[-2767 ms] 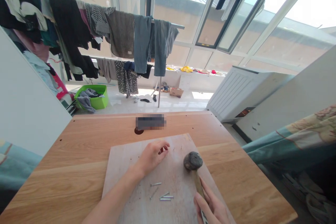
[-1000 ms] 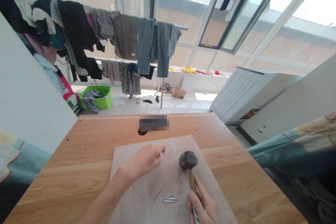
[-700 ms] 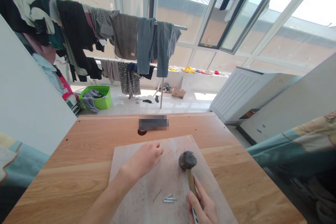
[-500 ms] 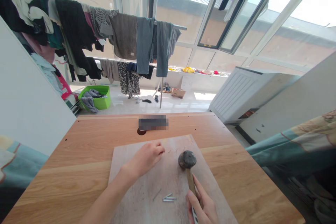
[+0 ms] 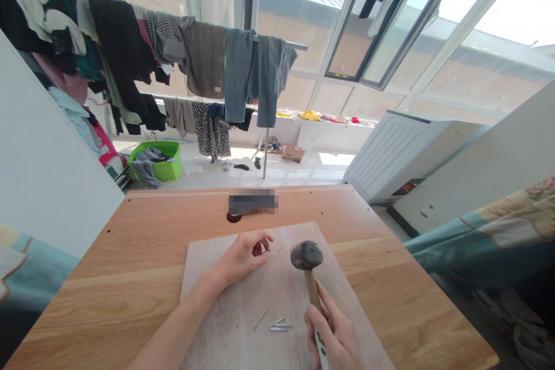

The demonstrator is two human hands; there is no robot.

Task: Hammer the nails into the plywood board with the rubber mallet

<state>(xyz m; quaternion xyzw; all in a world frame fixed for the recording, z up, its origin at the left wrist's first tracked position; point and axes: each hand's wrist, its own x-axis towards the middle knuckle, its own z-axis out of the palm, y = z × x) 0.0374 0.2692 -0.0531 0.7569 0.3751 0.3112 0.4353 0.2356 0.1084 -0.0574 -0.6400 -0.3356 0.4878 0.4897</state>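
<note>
My right hand (image 5: 332, 332) is wrapped round the handle of a rubber mallet (image 5: 307, 255) with a dark, scuffed head and a wooden shaft. The head is raised near the right side of a pale wooden board (image 5: 208, 324). To its left, my left hand (image 5: 243, 257) rests over the far part of the board with its fingers curled and thumb and fingertips close together. Whatever lies between those fingertips is too small to make out. Several loose silver nails (image 5: 280, 326) lie on the board between my forearms, one nail (image 5: 261, 318) slightly apart.
The board lies on a wooden table (image 5: 143, 243). A blurred dark object (image 5: 252, 202) is near the table's far edge, beside a round dark hole (image 5: 234, 218). Beyond stand a laundry rack with clothes (image 5: 206, 60), a green basin (image 5: 167, 170) and a white cabinet (image 5: 381, 150).
The mallet head has risen slightly and tipped to the left in my right hand. My left hand's index finger has lifted, showing a gap among its curled fingers. The nails have stayed put.
</note>
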